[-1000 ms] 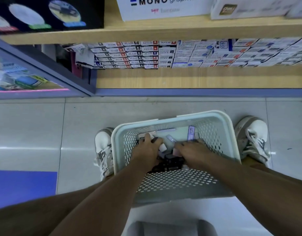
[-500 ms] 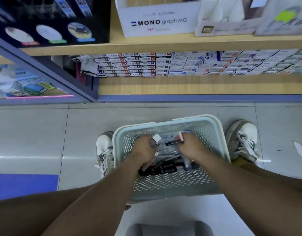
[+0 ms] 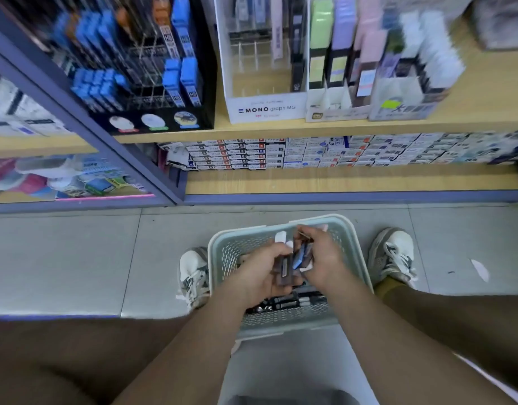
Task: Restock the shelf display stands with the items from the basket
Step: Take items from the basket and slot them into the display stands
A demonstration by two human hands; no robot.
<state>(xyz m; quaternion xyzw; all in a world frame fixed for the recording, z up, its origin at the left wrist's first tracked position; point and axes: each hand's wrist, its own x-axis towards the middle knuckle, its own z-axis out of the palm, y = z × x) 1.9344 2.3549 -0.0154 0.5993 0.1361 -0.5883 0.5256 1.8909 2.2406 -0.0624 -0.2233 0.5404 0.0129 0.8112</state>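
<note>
A pale green perforated basket (image 3: 222, 252) stands on the floor between my feet. Both hands are raised just above it, holding a shared bundle of small flat stationery packs (image 3: 293, 261), dark, blue and white. My left hand (image 3: 260, 273) grips the dark packs from the left; my right hand (image 3: 322, 255) pinches the blue and white ones from the right. More dark packs (image 3: 287, 302) lie in the basket bottom. On the wooden shelf above stand the display stands: a black one with blue packs (image 3: 152, 71), a white MONO graph stand (image 3: 266, 109) and a white divided stand (image 3: 336, 106).
A lower shelf holds rows of small boxes (image 3: 310, 153). A grey-framed glass cabinet (image 3: 76, 176) juts out at left. My two white sneakers (image 3: 193, 276) flank the basket on the grey tiled floor (image 3: 62, 258). A scrap of paper (image 3: 480, 268) lies at right.
Both hands have lifted out of the basket bottom with a bundle of packs. My head has tilted up, bringing the upper shelf's display stands into view.
</note>
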